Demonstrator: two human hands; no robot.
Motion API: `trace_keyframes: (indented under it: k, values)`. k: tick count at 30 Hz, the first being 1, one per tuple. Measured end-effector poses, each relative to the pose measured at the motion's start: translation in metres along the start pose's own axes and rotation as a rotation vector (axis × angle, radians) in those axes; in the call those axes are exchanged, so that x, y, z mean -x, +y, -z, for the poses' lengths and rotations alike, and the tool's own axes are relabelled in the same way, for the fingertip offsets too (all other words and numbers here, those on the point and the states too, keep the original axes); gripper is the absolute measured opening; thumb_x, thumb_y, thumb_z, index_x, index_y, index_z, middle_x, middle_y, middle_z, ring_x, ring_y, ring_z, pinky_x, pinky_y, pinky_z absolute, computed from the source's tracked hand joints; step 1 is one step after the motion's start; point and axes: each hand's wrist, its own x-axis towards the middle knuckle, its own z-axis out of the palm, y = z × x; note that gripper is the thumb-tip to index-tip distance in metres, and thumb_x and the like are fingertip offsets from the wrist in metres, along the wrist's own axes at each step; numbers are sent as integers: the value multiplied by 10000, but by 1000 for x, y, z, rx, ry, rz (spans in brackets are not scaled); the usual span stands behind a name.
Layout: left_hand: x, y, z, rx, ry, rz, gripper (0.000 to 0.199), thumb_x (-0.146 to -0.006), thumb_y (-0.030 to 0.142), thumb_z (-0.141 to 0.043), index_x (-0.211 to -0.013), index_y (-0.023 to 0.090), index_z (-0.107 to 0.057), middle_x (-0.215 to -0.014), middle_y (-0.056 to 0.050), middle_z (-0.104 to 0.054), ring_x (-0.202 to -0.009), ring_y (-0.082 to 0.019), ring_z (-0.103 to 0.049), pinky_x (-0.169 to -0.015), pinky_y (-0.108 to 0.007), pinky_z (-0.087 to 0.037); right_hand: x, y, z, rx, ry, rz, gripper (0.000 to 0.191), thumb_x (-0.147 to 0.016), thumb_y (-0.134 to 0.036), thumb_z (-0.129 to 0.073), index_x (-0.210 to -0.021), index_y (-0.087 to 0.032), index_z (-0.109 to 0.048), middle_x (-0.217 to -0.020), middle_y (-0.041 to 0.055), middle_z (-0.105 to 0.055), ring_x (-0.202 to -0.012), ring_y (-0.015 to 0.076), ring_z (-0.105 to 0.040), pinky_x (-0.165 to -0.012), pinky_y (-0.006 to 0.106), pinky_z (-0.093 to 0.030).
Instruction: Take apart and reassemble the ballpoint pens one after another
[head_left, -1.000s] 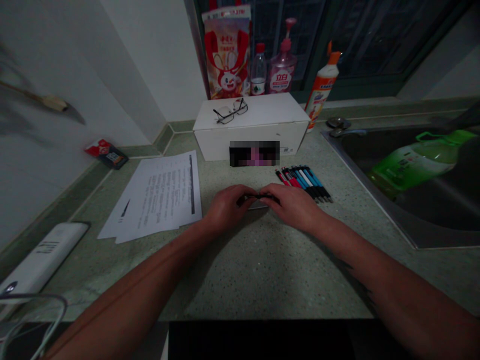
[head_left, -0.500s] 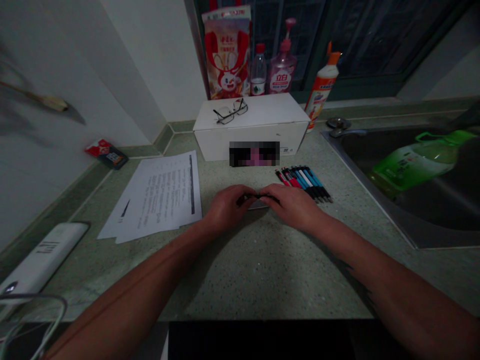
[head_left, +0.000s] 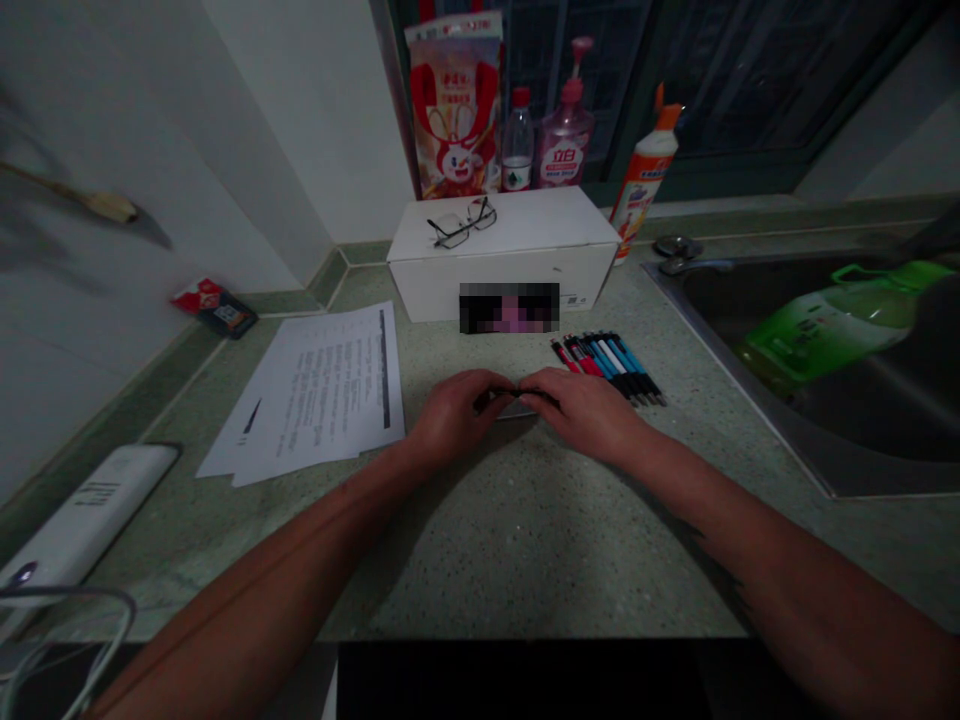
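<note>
My left hand [head_left: 459, 412] and my right hand [head_left: 581, 405] meet above the middle of the counter, fingertips almost touching. Both are closed, thumbs and fingers pinching a thin dark object [head_left: 516, 392] between them. Its kind is not clear, since the fingers cover most of it. Just under the fingertips shows a small flat grey piece with a pale lower edge [head_left: 517, 410]; whether it is part of the dark object I cannot tell. Nearest to my right hand lies a row of several pens [head_left: 609, 366], red, blue and white with black grips.
Printed sheets [head_left: 322, 400] lie left of my hands. Behind stands a white box [head_left: 502, 262] with glasses [head_left: 461, 222] on top. A sink [head_left: 817, 440] at the right holds a green bottle [head_left: 832, 325]. A white device [head_left: 97, 520] and cables are at the lower left.
</note>
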Motion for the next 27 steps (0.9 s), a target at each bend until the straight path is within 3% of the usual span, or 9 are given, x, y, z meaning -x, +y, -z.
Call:
trace_keyframes:
  k: [6,12,19,27]
  values:
    - [0,-2,-1,0,-5,-8,128,-961,222,-682,-1058,193,-760,-881,-38,-758,-699,-144,-638,-692,-286,-533,1,-1,1,-5,-3,-40,219,-1021,-339,-579,-1177,-238,-693,-1087,56,-784,-917,234,-718,-723,334,-476]
    - [-1,-2,-1,-6,4,-8,131,-957,222,-682,-1052,188,-766,-877,-42,-764,-694,-145,-639,-685,-286,-528,0,-1,1,10,-3,-5,229,-1054,-336,-517,-1146,-247,-707,-1119,59,-779,-1000,241,-714,-780,343,-482]
    - [0,-2,0,-4,-10,-10,128,-963,229,-673,-1053,198,-759,-868,-32,-754,-699,-144,-644,-705,-288,-540,1,-2,2,4,2,-42,193,-1019,-338,-585,-1151,-239,-685,-1062,51,-786,-913,229,-717,-714,327,-462]
    - [-1,-1,0,-12,-5,-15,124,-960,220,-676,-1046,188,-760,-855,-37,-751,-692,-146,-645,-687,-289,-533,1,-2,1,-8,4,-23,228,-1031,-325,-555,-1191,-235,-691,-1138,68,-776,-980,243,-718,-769,350,-488]
